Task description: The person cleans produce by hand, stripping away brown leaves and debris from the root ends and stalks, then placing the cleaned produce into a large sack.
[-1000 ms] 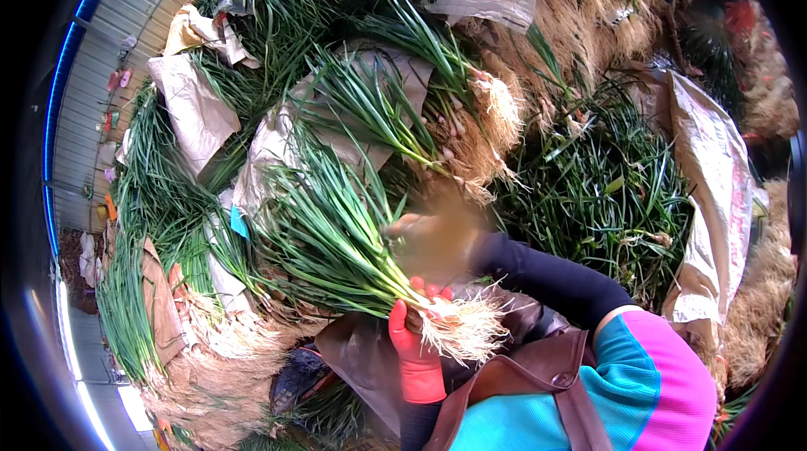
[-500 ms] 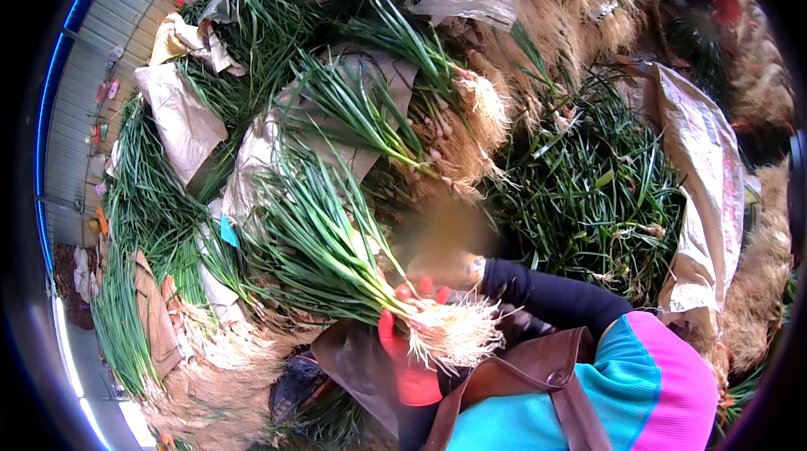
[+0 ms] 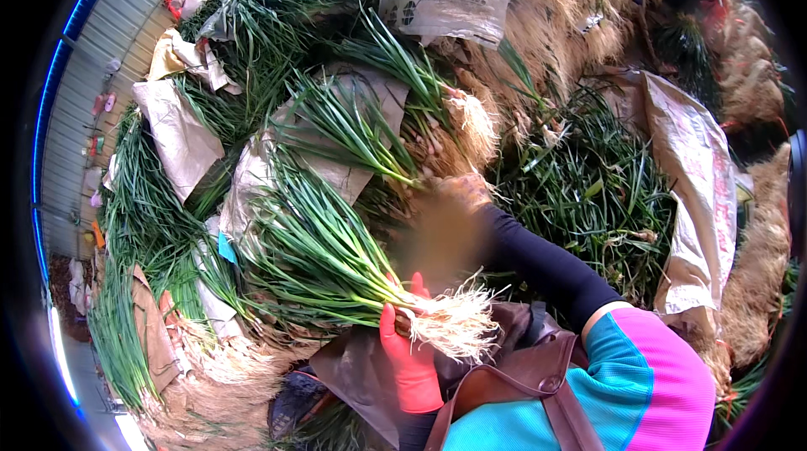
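My left hand (image 3: 409, 358), in a red-orange glove, is closed around the stems of a thick bunch of green onions (image 3: 336, 258). Its pale stringy roots point right and its leaves spread up and to the left. My right hand (image 3: 464, 190) reaches ahead, at the root end of a smaller bunch of green onions (image 3: 357, 133) on the heap. A blurred smudge in the picture covers part of that hand, so its fingers do not show clearly.
A sack (image 3: 698, 190) stands opened at the right beside dark green leaves (image 3: 588, 190). Root masses (image 3: 555, 22) are stacked at the far side under a printed plastic sack (image 3: 450, 1). More green onions (image 3: 151, 190) lie along the left. A brown apron (image 3: 496, 384) covers my lap.
My right hand has moved from beside the held bunch's roots forward to the heap, stretching the arm out. My left hand keeps hold of its bunch, nearly in place.
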Action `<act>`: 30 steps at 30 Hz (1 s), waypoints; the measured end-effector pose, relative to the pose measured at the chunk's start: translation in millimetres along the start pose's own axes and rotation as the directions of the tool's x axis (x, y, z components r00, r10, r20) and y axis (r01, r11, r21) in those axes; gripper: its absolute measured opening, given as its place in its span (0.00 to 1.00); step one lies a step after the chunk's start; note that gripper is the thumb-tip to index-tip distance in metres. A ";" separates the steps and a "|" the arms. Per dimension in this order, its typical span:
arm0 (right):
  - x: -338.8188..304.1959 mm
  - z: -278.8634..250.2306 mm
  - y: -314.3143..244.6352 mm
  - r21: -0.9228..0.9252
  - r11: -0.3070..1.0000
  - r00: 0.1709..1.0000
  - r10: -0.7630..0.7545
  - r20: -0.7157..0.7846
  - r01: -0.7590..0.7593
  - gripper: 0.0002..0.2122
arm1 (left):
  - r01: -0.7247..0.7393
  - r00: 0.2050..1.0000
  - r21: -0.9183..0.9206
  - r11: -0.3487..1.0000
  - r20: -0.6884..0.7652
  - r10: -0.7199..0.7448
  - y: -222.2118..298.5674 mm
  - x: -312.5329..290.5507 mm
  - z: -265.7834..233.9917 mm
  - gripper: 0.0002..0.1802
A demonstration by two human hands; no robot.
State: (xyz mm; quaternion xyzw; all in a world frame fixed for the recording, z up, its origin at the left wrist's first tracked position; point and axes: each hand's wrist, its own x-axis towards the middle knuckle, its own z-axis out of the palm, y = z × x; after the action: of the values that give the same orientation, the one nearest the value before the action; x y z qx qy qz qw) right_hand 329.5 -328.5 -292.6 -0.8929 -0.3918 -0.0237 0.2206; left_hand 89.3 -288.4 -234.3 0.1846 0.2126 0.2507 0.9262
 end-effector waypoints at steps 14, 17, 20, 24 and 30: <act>-55.2 -12.5 -24.9 0.777 0.105 0.784 0.053 0.619 -0.621 0.14 | 0.129 0.988 -0.022 0.991 0.092 -0.127 -0.2 23.7 -17.1 0.26; -38.3 19.0 -33.6 0.805 0.289 0.812 -0.132 0.569 -0.518 0.16 | 0.170 0.983 0.098 0.981 0.048 -0.175 -1.3 26.1 -18.3 0.26; -33.8 21.3 -42.5 0.832 0.553 0.934 -0.277 0.226 -0.037 0.13 | 0.128 0.992 0.093 0.987 -0.002 -0.128 -1.2 24.0 -19.8 0.24; -44.7 19.6 -44.2 0.498 0.793 0.935 -0.330 -0.131 0.350 0.08 | 0.102 0.995 0.099 0.990 -0.024 -0.100 -5.0 25.8 -13.4 0.23; -74.8 20.8 -57.8 0.916 0.395 0.967 0.251 -0.033 -0.072 0.06 | 0.170 0.983 0.163 0.972 0.044 -0.179 -7.5 20.4 -9.4 0.23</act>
State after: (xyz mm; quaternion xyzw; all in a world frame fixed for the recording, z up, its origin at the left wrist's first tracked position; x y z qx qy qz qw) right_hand 234.0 -337.0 -305.7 -0.6587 -0.2333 0.1397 0.7015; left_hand 103.6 -281.2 -251.7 0.2456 0.2202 0.1451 0.9328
